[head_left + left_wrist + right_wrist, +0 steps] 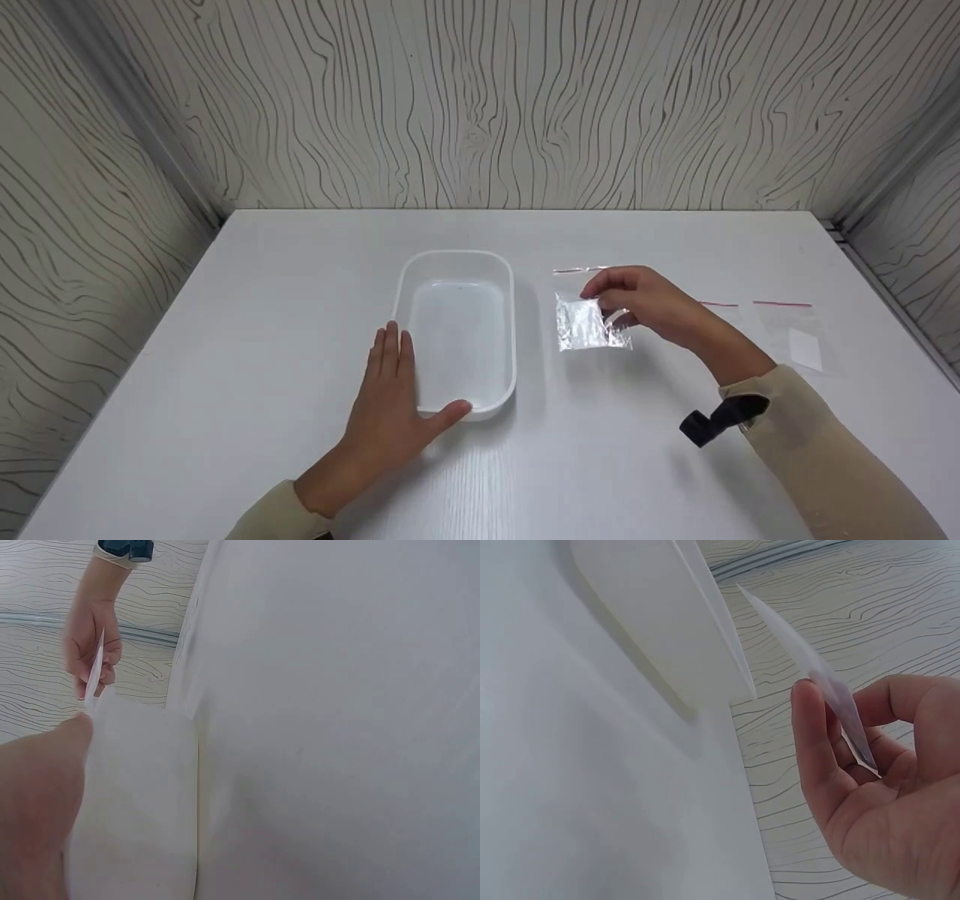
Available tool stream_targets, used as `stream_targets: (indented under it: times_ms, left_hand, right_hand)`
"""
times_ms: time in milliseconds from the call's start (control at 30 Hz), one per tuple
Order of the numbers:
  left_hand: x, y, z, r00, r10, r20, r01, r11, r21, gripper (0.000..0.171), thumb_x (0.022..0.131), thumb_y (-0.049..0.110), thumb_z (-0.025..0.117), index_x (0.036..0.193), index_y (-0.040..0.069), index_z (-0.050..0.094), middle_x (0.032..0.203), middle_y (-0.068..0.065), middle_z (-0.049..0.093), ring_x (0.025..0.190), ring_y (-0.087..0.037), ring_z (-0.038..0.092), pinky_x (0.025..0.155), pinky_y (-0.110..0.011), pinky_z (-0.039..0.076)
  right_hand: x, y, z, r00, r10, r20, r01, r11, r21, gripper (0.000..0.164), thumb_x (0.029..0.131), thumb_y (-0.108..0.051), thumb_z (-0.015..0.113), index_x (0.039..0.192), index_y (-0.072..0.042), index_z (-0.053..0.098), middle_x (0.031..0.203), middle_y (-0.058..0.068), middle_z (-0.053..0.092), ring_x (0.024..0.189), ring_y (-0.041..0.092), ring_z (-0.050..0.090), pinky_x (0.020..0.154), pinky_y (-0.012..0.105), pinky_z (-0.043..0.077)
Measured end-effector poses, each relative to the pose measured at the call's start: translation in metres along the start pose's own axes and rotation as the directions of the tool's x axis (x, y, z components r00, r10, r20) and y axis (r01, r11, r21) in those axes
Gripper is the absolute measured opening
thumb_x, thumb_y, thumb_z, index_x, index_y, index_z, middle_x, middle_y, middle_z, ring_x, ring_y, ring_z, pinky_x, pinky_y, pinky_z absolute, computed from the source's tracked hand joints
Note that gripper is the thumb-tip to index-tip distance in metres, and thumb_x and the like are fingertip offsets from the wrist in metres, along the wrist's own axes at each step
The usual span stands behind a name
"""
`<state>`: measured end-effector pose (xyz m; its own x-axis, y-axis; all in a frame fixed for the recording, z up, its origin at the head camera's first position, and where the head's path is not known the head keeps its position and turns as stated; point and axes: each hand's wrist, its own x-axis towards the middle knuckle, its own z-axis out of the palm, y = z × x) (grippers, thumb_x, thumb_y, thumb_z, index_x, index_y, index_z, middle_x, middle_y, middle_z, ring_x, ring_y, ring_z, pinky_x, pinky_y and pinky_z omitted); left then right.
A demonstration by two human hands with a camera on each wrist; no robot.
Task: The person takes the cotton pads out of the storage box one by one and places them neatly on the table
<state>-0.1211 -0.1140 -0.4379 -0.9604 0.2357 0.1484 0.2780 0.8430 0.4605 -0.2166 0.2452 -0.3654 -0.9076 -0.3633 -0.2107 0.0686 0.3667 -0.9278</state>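
Note:
A white rectangular plastic tub (457, 352) stands on the table. My left hand (391, 401) rests against its near left corner, fingers straight along the left side and thumb on the front rim. To the right of the tub, my right hand (649, 304) pinches a small clear zip bag (589, 322) between thumb and fingers, raised above the table. The bag looks shiny, with something pale inside that I cannot make out. Seen from the right wrist, the bag (810, 664) is nearly edge-on between the fingertips.
Further right, a zip bag with a red seal strip (795, 337) lies flat and holds a white piece. Another red-striped bag (724, 306) lies partly behind my right forearm. Wood-patterned panels (480, 105) enclose the white table (300, 300) at the back and sides.

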Motion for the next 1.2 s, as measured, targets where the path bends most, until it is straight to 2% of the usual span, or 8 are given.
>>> stream_targets:
  times_ms: [467, 867, 1200]
  left_hand:
    - [0.0, -0.001, 0.0, 1.0, 0.014, -0.009, -0.014, 1.0, 0.007, 0.12, 0.085, 0.076, 0.061, 0.155, -0.015, 0.022, 0.165, -0.032, 0.011, 0.153, -0.046, 0.008, 0.122, -0.054, 0.02]
    - [-0.001, 0.0, 0.0, 1.0, -0.008, 0.006, 0.008, 1.0, 0.0, 0.122, 0.084, 0.078, 0.059, 0.156, -0.013, 0.021, 0.166, -0.029, 0.009, 0.154, -0.043, 0.006, 0.121, -0.053, 0.021]
    - [-0.001, -0.001, 0.0, 1.0, -0.005, -0.002, 0.005, 1.0, 0.0, 0.122, 0.084, 0.079, 0.059, 0.156, -0.012, 0.022, 0.166, -0.028, 0.01, 0.154, -0.043, 0.007, 0.121, -0.053, 0.022]
  right_hand:
    - [-0.011, 0.017, -0.02, 0.999, 0.033, -0.012, -0.033, 0.999, -0.003, 0.023, 0.098, -0.002, 0.053, 0.118, 0.005, 0.061, 0.112, 0.009, 0.057, 0.092, 0.019, 0.056, 0.078, 0.031, 0.056]
    - [-0.023, 0.031, -0.035, 0.999, 0.046, -0.003, -0.046, 0.999, -0.023, 0.022, 0.1, -0.005, 0.053, 0.118, 0.003, 0.061, 0.111, 0.008, 0.058, 0.096, 0.023, 0.056, 0.079, 0.033, 0.055]
    - [-0.03, 0.045, -0.047, 0.998, 0.066, 0.006, -0.066, 0.997, -0.036, 0.023, 0.1, -0.006, 0.054, 0.119, 0.005, 0.061, 0.113, 0.007, 0.057, 0.092, 0.018, 0.058, 0.078, 0.031, 0.054]
